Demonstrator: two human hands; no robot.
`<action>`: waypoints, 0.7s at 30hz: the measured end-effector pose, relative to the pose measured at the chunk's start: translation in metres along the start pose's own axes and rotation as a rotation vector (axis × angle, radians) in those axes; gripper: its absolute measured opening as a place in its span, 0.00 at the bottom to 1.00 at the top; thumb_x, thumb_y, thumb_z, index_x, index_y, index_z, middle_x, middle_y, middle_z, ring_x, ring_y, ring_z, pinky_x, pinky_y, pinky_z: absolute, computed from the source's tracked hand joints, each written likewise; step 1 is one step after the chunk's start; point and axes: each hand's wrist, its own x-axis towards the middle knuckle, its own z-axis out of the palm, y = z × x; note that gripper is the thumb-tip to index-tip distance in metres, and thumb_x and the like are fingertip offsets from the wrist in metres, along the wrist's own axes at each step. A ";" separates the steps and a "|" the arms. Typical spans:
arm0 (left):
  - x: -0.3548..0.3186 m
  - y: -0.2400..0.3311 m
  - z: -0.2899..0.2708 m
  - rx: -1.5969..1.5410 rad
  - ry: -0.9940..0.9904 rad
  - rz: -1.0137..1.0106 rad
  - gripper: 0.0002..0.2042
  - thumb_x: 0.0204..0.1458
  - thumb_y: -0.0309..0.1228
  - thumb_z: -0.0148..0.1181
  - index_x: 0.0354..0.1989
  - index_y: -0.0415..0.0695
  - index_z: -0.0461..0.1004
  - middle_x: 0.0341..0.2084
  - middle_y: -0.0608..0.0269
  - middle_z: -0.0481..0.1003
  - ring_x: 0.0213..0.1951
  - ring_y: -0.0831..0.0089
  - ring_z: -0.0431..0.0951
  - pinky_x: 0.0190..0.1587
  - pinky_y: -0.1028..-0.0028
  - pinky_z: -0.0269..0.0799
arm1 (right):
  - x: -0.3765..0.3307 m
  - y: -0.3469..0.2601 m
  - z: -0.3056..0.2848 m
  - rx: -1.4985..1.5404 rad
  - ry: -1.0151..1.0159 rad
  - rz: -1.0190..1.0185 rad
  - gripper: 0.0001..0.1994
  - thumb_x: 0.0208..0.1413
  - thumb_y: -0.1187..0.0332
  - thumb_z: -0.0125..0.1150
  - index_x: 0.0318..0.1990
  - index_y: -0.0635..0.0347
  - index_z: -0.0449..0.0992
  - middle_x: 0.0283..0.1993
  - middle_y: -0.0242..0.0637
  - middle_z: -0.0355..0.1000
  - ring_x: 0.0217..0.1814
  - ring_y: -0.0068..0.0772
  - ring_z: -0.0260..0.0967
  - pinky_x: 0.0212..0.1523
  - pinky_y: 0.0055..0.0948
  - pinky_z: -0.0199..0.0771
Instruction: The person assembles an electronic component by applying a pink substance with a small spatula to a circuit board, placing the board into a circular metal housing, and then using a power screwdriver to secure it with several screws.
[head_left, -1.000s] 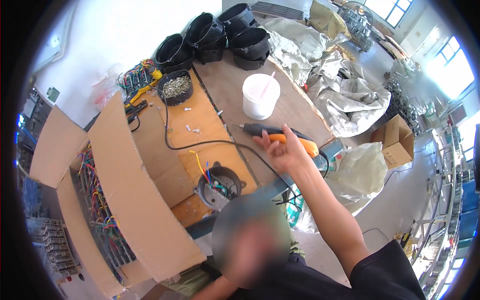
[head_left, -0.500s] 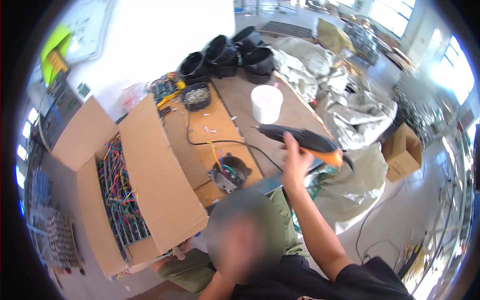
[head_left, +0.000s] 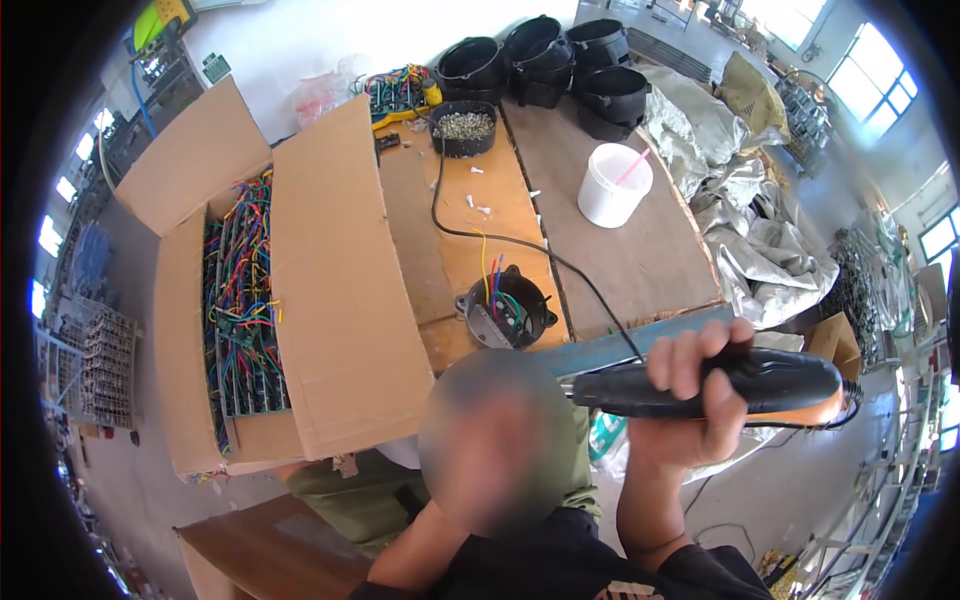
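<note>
My right hand [head_left: 705,385] is closed round a black and orange electric screwdriver [head_left: 790,380], raised over the table's front edge with its tip pointing left. A black cable runs from the table toward it. My left forearm comes up from the lower edge, and my left hand [head_left: 480,455] lies within a blurred round patch, so its fingers do not show. Just beyond that patch stands a round black housing [head_left: 541,325]. Inside it sit a metal-edged part and red, blue, yellow and green wires, the yellow one sticking up.
At left an open cardboard box [head_left: 340,300] holds circuit boards with coloured wires. Farther back are a black tray of small screws [head_left: 465,128], a white bucket [head_left: 607,195] and several black pots [head_left: 540,60]. Silvery sacks [head_left: 765,240] lie to the right.
My right hand has brought the screwdriver nearer and lower, from above the table to its front edge, still gripping it. The whole view has shifted, with the table things now farther right.
</note>
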 end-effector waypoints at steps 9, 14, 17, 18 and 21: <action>0.005 0.002 0.005 -0.127 -0.156 0.039 0.09 0.65 0.34 0.53 0.41 0.42 0.76 0.29 0.61 0.79 0.24 0.74 0.77 0.24 0.75 0.71 | -0.003 0.014 -0.003 0.020 0.013 0.139 0.16 0.49 0.79 0.50 0.48 0.57 0.63 0.35 0.36 0.70 0.25 0.27 0.62 0.31 0.32 0.65; 0.008 0.001 0.006 -0.128 -0.135 0.049 0.09 0.64 0.32 0.54 0.41 0.39 0.75 0.29 0.58 0.79 0.24 0.72 0.78 0.24 0.75 0.72 | -0.005 0.017 -0.002 -0.028 0.074 0.179 0.14 0.55 0.72 0.53 0.48 0.56 0.63 0.35 0.35 0.68 0.27 0.27 0.62 0.34 0.32 0.66; 0.008 -0.002 0.004 -0.119 -0.115 0.050 0.10 0.64 0.31 0.55 0.42 0.35 0.75 0.28 0.55 0.79 0.24 0.71 0.79 0.25 0.73 0.75 | -0.010 0.021 0.001 -0.138 0.216 0.156 0.18 0.62 0.55 0.54 0.50 0.56 0.62 0.35 0.34 0.67 0.32 0.27 0.64 0.38 0.33 0.66; 0.009 -0.004 0.005 -0.092 -0.111 0.048 0.10 0.64 0.32 0.55 0.41 0.35 0.75 0.28 0.56 0.79 0.24 0.71 0.78 0.25 0.73 0.74 | -0.012 0.022 0.001 -0.221 0.161 0.083 0.20 0.62 0.52 0.53 0.51 0.56 0.62 0.35 0.34 0.67 0.32 0.28 0.64 0.39 0.33 0.66; 0.010 -0.009 0.007 -0.103 -0.094 -0.026 0.10 0.64 0.32 0.54 0.39 0.37 0.75 0.25 0.59 0.77 0.21 0.73 0.75 0.22 0.75 0.69 | -0.014 0.030 0.000 -0.497 -0.024 -0.210 0.31 0.61 0.38 0.50 0.56 0.57 0.61 0.36 0.35 0.68 0.33 0.31 0.66 0.42 0.36 0.67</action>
